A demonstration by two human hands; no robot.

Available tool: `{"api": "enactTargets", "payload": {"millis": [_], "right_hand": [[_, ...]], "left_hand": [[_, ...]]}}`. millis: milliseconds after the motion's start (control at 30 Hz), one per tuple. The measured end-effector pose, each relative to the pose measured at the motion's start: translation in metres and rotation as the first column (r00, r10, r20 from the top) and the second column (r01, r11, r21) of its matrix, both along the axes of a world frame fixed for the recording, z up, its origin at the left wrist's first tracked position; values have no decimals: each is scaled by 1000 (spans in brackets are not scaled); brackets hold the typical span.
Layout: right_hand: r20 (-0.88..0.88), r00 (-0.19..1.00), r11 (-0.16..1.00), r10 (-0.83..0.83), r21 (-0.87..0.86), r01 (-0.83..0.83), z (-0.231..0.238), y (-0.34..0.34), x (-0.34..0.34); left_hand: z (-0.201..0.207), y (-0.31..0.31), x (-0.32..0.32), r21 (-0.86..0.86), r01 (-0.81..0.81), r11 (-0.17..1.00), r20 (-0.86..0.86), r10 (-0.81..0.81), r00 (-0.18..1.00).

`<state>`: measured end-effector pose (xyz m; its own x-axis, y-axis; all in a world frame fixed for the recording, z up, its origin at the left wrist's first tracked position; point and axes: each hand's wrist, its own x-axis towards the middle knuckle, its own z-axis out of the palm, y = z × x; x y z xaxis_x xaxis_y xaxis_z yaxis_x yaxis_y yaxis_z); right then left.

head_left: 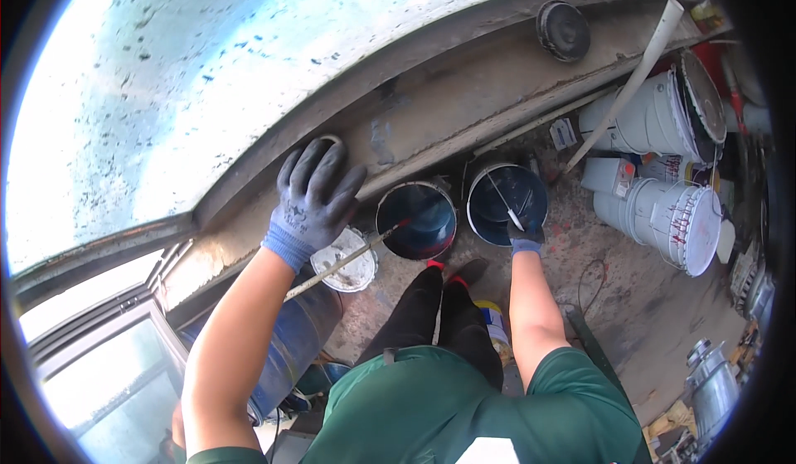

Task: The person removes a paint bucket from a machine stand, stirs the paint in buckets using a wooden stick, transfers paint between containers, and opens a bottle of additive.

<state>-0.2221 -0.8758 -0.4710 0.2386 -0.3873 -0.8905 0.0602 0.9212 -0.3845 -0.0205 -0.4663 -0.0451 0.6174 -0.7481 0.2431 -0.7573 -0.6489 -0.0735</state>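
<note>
My left hand [317,194], in a grey-and-black work glove, lies on the ledge [431,132] under the window. Its fingers are stretched out and slightly bent. A pale rounded rim [332,140] shows just past the fingertips; what it belongs to is hidden. My right hand [526,233], in a similar glove, is closed at the near rim of the right dark bucket [537,192]. It grips a thin rod with a white handle [515,218], which slants across the bucket's mouth. Left of it stands another dark bucket [417,247] with a long stick [348,260] leaning into it.
A white-crusted lid or pail [354,275] and a blue drum [286,352] stand at the left. White buckets [655,219] lie at the right, near a leaning pale pipe [630,78]. A black round lid [563,31] sits on the ledge. My feet are close to the buckets.
</note>
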Motion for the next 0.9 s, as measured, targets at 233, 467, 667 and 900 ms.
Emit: {"api": "enactTargets", "payload": {"millis": [233, 467, 667, 900], "right_hand": [[361, 933, 976, -22, 211, -59, 80, -6, -45], [-202, 972, 978, -120, 144, 150, 163, 32, -110], [-309, 943, 979, -121, 121, 165, 226, 50, -169], [-132, 991, 993, -18, 111, 33, 307, 84, -204]], "left_hand": [[1, 0, 0, -32, -5, 999, 17, 5, 1000], [-3, 4, -1, -133, 52, 990, 76, -42, 996], [12, 8, -24, -323, 177, 930, 130, -141, 981], [-81, -114, -230, -430, 50, 901, -804, -408, 433]]}}
